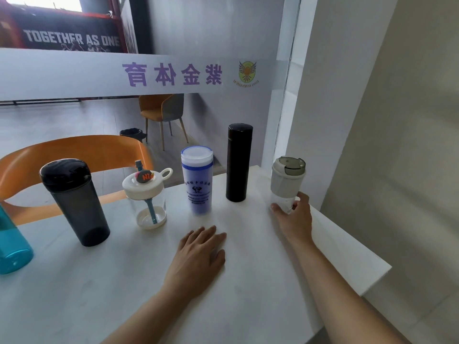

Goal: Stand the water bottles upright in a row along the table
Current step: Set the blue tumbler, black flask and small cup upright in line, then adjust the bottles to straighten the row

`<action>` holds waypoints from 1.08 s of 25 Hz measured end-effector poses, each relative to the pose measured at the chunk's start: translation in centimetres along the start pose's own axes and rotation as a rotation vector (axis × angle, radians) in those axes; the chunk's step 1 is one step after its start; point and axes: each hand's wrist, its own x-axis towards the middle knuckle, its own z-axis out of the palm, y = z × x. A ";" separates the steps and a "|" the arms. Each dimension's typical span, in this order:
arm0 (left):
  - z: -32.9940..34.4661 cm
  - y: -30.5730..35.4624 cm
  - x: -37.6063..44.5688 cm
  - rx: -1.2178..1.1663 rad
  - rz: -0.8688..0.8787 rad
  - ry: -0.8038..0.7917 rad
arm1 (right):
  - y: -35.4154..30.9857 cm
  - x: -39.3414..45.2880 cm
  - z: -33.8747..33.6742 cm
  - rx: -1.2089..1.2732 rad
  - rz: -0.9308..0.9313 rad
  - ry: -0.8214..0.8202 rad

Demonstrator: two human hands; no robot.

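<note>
Several bottles stand upright in a row on the white table (pixel 124 281). From the left: a teal bottle (pixel 11 247) cut off by the frame edge, a dark smoky shaker (pixel 74 202), a clear cup with a white lid and blue straw (pixel 147 197), a purple bottle with a white cap (pixel 198 180), a tall black flask (pixel 239 162), and a clear cup with a white sleeve and grey lid (pixel 286 182). My right hand (pixel 295 214) grips the base of that clear sleeved cup near the table's right edge. My left hand (pixel 201 252) lies flat on the table, fingers apart, just in front of the purple bottle.
An orange chair (pixel 74 155) stands behind the table's far left edge. The table's right edge runs close to a white wall and window frame (pixel 293 95). Beyond the glass are another chair (pixel 161 110) and a black bin (pixel 131 132).
</note>
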 end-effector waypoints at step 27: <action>-5.6 -4.6 -3.4 0.108 -0.189 0.401 | -9.4 -9.8 9.3 0.138 -0.345 -0.216</action>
